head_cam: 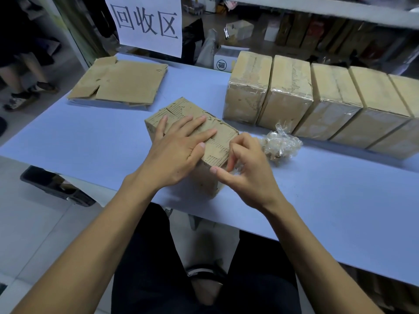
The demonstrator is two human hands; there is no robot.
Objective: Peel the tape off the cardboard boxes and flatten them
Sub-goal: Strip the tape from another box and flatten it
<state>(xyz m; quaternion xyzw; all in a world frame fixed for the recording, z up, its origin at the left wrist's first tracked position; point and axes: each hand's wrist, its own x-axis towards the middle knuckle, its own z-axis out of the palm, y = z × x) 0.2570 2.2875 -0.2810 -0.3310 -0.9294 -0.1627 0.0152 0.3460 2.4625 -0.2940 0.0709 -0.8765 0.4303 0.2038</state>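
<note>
Cardboard box (192,123) sits centre frame on the pale blue table (90,141), standing w/ its long top face up, surface scuffed & torn where the paper skin is ripped.

Far left edge: someone's legs & sandalled feet (25,96) on the floor. Upper left of the table: a stack of flattened boxes (120,83), lying flat. Above it, upper centre-left, a white paper sign (147,23) w/ three large characters hangs at the table's far edge.

Centre: left hand (176,150) lies palm-down on the box top, fingers straight & spread, pressing it. Just right of it, right hand (246,168) is at the box's near right corner, fingers curled, thumb & fingertips pinching a bit of clear tape (235,171) at that edge; how much tape is lifted can't tell.

Right of the hand, touching nothing else: a crumpled wad of peeled tape (281,145) on the table. Behind it, centre-right to right edge, a row of taped boxes (313,103) stands side by side, touching, still wrapped in glossy tape. Upper right: shelf (340,10) w/ blurred goods below.
</note>
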